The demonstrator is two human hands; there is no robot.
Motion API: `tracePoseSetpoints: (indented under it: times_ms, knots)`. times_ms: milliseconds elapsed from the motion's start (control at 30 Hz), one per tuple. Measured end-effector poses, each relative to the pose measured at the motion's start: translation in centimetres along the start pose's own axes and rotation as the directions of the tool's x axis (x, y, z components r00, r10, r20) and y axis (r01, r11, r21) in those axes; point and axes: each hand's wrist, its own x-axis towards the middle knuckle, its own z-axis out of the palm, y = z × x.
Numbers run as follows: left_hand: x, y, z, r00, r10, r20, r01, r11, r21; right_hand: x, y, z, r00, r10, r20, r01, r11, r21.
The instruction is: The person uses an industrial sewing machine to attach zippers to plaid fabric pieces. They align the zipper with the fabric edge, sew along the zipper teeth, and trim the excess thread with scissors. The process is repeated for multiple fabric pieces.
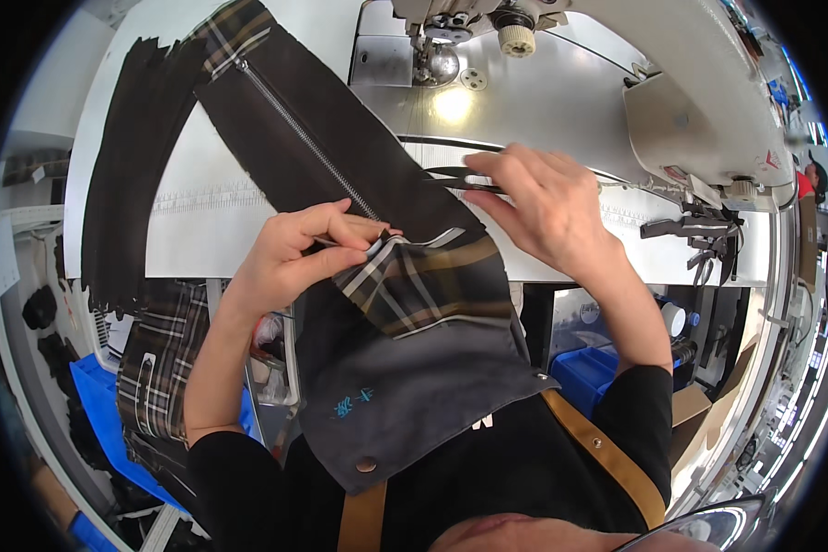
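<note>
My left hand is closed in a pinch on the edge of a plaid fabric panel, where it meets the lower end of a zipper. The metal-toothed zipper runs up the middle of a dark fabric strip lying on the white table. Another plaid piece is joined at the strip's far end. My right hand grips slim black thread snips between thumb and fingers. Their two arms point left, over the strip's right edge. The fingertips of my left hand partly hide the fabric fold.
A sewing machine stands at the back right, its metal bed beside the strip. Dark fabric strips lie at the left. Black trimmings hang at the table's right edge. Blue bins sit below, and plaid pieces hang at the left.
</note>
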Motion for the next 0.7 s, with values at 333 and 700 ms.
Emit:
tracePoseSetpoints:
  times_ms: [333, 700]
  knots:
    - [-0.1, 0.2, 0.1, 0.998, 0.049, 0.026, -0.050, 0.998, 0.031, 0.4, 1.5, 1.8, 0.990, 0.140, 0.015, -0.138, 0.986, -0.088]
    - [-3.5, 0.0, 1.4, 0.958, 0.197, -0.208, -0.133, 0.948, 0.288, -2.3, 4.1, 1.9, 0.966, 0.259, 0.003, -0.248, 0.931, -0.268]
